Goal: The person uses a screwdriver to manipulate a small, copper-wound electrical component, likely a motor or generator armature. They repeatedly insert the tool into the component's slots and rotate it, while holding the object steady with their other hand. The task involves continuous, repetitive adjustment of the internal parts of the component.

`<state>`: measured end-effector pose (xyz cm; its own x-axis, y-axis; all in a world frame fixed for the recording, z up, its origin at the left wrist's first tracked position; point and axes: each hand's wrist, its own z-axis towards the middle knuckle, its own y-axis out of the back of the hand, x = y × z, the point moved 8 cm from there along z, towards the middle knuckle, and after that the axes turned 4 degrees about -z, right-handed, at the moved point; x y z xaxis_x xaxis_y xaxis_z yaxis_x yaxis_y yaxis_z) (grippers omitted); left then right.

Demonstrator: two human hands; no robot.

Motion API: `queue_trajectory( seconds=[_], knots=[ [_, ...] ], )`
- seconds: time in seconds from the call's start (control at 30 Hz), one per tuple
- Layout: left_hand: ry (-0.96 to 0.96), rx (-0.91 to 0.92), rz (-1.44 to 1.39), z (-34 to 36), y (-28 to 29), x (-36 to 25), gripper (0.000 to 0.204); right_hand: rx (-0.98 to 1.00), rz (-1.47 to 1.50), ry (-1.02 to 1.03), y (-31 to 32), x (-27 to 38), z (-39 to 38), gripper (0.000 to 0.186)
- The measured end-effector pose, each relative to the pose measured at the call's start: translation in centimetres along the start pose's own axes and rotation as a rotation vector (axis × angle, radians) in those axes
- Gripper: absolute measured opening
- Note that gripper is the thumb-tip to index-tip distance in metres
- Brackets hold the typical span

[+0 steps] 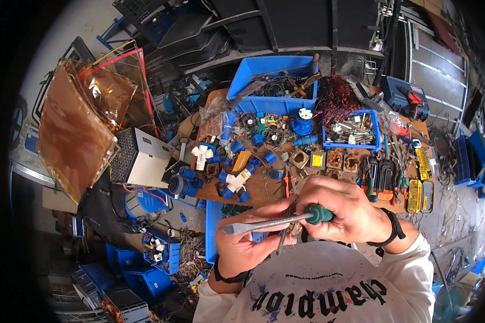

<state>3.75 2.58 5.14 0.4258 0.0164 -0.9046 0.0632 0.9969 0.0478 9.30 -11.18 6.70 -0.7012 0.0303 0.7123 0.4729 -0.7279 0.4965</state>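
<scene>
Just above the shirt point(312, 261), holds a screwdriver point(283, 219) by its green handle point(319, 214) in the right hand point(347, 210), with fingers point(313, 199) curled around it. Points the blade point(248, 225) leftward over the left hand point(240, 250), long axis nearly crosswise. Curves the left fingers point(268, 210) part-open by a thin metal piece point(281, 242); cannot tell whether gripping it. Beyond, faces blue-and-white connectors point(237, 181) on the desk point(261, 192), then a blue bin point(285, 105).
</scene>
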Motion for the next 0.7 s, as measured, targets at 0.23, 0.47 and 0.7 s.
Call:
queue_trajectory(
  seconds=[0.23,0.47,0.7],
  knots=[
    [-0.092,-0.011,0.144,0.3,-0.5,-0.8,0.030,0.000,-0.054,-0.008,-0.1,-0.3,-0.3,0.028],
    [-0.048,-0.021,0.130,0.5,-0.5,0.0,0.033,-0.026,-0.062,-0.039,-0.1,-0.8,-0.6,0.028],
    [-0.100,-0.024,0.217,0.9,-0.8,0.0,0.033,-0.061,0.007,-0.043,-0.1,-1.6,-0.5,0.027]
  ],
)
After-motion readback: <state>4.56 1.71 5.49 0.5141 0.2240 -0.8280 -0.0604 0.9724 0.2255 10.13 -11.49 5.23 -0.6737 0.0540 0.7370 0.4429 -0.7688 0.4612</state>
